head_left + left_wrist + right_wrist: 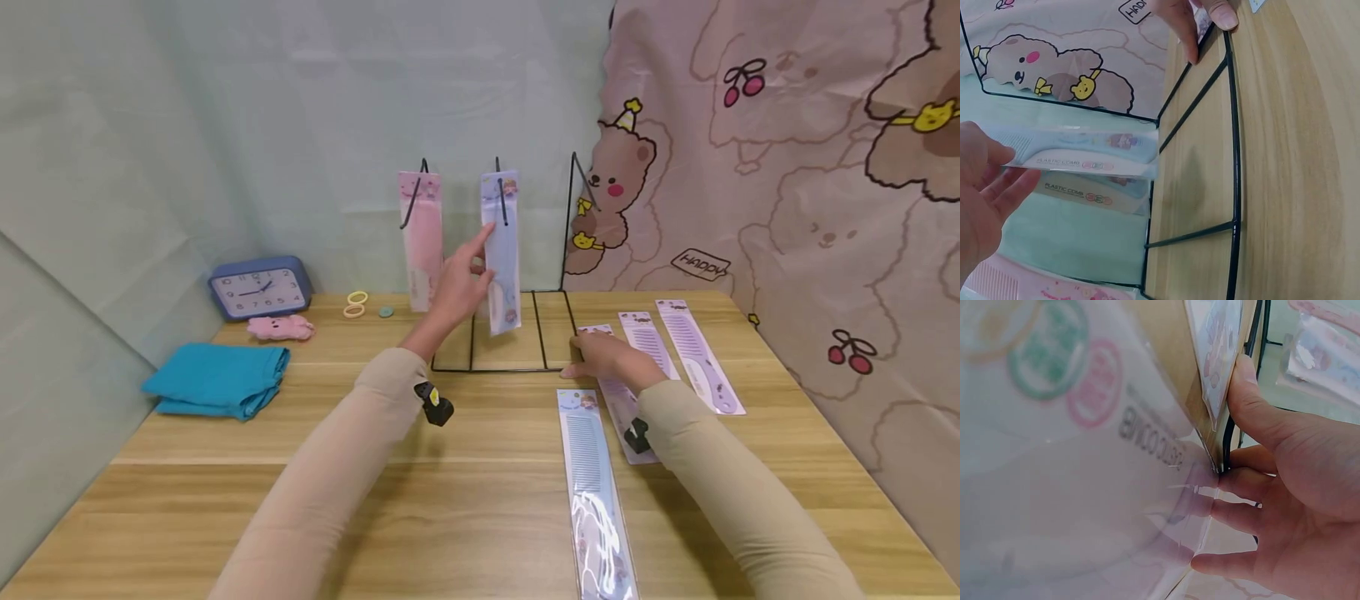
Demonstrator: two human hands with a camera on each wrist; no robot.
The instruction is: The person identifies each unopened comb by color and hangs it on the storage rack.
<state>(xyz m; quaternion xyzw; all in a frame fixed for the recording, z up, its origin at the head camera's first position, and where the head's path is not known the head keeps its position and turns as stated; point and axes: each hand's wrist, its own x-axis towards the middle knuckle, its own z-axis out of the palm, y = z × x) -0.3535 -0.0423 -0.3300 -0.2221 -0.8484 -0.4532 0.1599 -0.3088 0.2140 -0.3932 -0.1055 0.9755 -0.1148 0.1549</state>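
Counter [262, 500] edges slant toward both lower corners, well apart from your hands. Near frame center, your left hand [456, 287], fingers extended, touches a sleeved blue comb [503, 262] on the rack's [517, 369] middle hook [503, 208]; your right hand [613, 358] grips the rack's right side, beside a sleeved purple comb [622, 411].
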